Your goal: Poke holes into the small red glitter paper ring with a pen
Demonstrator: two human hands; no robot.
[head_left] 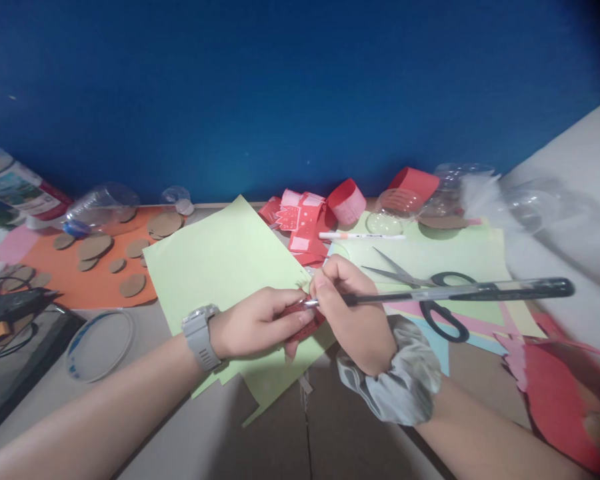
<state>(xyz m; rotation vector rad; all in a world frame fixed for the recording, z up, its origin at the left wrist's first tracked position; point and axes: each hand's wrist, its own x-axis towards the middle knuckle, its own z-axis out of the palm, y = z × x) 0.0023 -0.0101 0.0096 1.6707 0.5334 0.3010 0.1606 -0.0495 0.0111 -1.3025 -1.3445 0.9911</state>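
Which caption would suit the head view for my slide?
Right hand with a pen, left hand holding a red piece, green paper below, open scissors nearby.

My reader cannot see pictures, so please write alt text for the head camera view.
The left hand holds a small red piece over green paper, while the right hand holds a pen with its tip close to it. Open scissors lie to the right; cardboard discs lie on orange paper to the left.

Pale green sheet (220, 247), black-and-clear pen (460, 292), red piece (307, 331), white-flecked red cutout (300, 223), orange paper (100, 295), brown discs (95, 247), blue backdrop (300, 100).
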